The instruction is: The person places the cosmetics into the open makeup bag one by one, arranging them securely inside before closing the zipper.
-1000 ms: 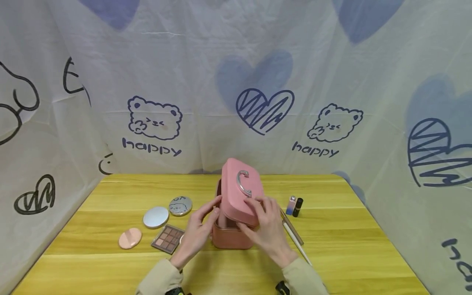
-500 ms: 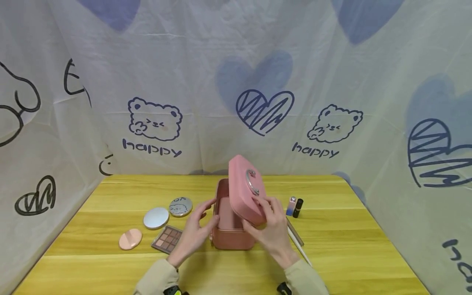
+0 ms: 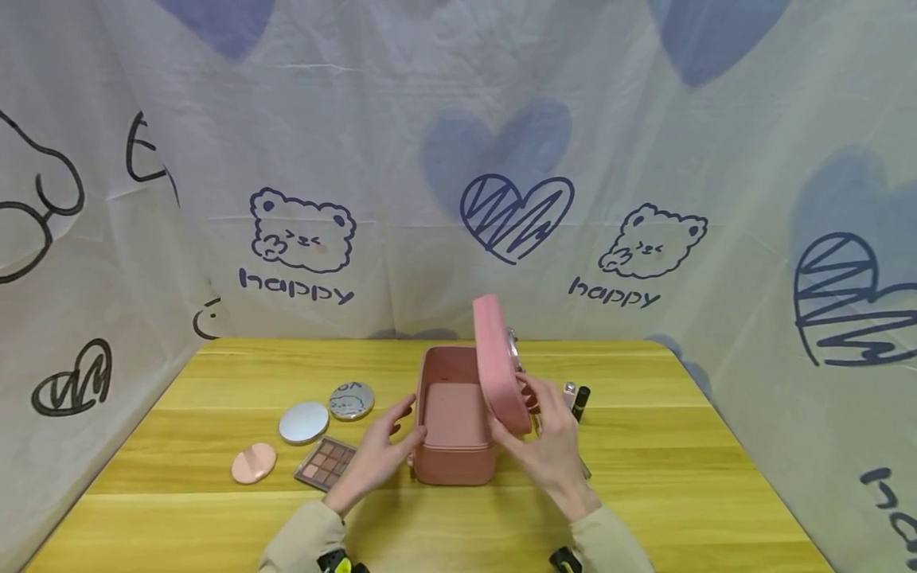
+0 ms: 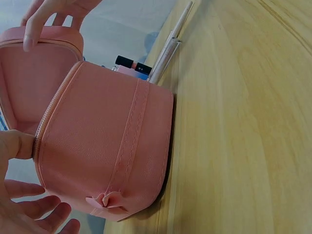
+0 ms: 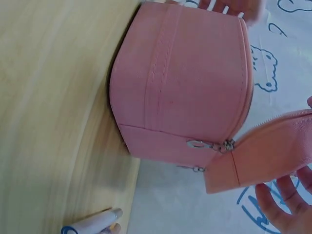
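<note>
A pink zip-up makeup case [image 3: 454, 465] stands upright on the table, its inside showing bare. Its lid [image 3: 494, 366], with a silver handle, is swung up nearly vertical on the right side. My right hand [image 3: 552, 446] pinches the lid's front edge, thumb on the inner side and fingers on the outer face. My left hand [image 3: 380, 454] is at the case's left wall with relaxed fingers; in the left wrist view the thumb touches the zipped rim and the other fingers lie along the side. The zip pulls [image 5: 200, 144] hang near the hinge in the right wrist view.
Left of the case lie an eyeshadow palette [image 3: 325, 464], a powder puff [image 3: 254, 463], a silver round compact [image 3: 304, 422] and a printed round one [image 3: 351, 400]. A black lipstick tube [image 3: 581, 403] and a small pink-and-blue tube [image 4: 131, 72] stand behind the right hand.
My right hand has swung the lid up and to the right, from partly covering the case to nearly upright, baring the inside. My left hand has stayed by the left wall.
</note>
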Available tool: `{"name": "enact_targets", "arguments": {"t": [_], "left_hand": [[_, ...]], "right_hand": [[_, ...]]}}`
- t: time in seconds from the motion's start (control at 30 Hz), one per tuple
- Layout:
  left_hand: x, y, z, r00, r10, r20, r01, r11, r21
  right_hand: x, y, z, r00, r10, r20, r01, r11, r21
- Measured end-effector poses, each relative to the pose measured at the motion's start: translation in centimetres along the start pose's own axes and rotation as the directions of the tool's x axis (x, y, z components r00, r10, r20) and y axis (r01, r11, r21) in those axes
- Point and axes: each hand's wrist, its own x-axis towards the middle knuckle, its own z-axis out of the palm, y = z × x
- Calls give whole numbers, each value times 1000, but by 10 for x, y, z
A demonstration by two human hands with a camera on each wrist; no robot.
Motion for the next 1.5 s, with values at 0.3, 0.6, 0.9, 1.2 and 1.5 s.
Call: {"name": "enact_targets", "arguments": {"t": [0.3,0.6,0.9,1.2,1.5], "left_hand": [[-1,-1,0,1000,-28,6,28,999,-27],[-2,-3,3,999,-36,-2,36,999,-27],[-3,-3,2,999,-39,14,39,999,-35],[-4,-4,2,1000,-22,12,23,999,-38],[-5,-4,1,1000,-20,10,20,999,-33]], "right_hand": [[1,2,-8,988,147,45,-150,987,61],[7,3,-19,969,221,114,-230,970,82],[10,13,-31,946,292,140,-312,937,154],[16,17,-45,915,364,173,-398,887,233],[19,24,-58,879,367,303,-447,857,258]]}}
